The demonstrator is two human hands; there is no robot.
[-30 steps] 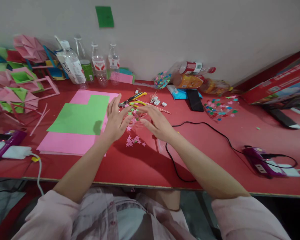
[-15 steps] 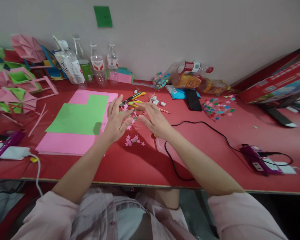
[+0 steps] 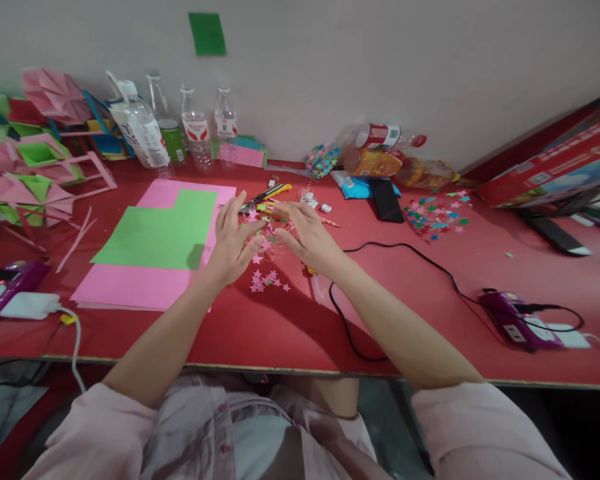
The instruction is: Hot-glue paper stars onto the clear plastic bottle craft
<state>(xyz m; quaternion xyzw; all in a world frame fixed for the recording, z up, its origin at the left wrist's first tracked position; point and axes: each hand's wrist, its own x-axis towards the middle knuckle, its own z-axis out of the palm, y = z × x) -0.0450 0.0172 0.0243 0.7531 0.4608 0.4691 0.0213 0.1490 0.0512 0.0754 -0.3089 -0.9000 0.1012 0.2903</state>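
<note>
Right of the green paper (image 3: pixel 157 233), left hand (image 3: pixel 231 243) and right hand (image 3: pixel 307 239) hover, fingers spread, perhaps corralling paper stars (image 3: pixel 267 281).

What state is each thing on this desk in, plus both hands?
Left hand: open, fingers spread
Right hand: open, fingers curved
Green sheet: flat, notched at one corner
Pink sheet: flat, partly covered
Pink stars: loose, scattered
Phone: lying flat, screen dark
Red-labelled clear bottle: upright
Orange-labelled bottle: on its side
Black cable: loosely curved
</note>
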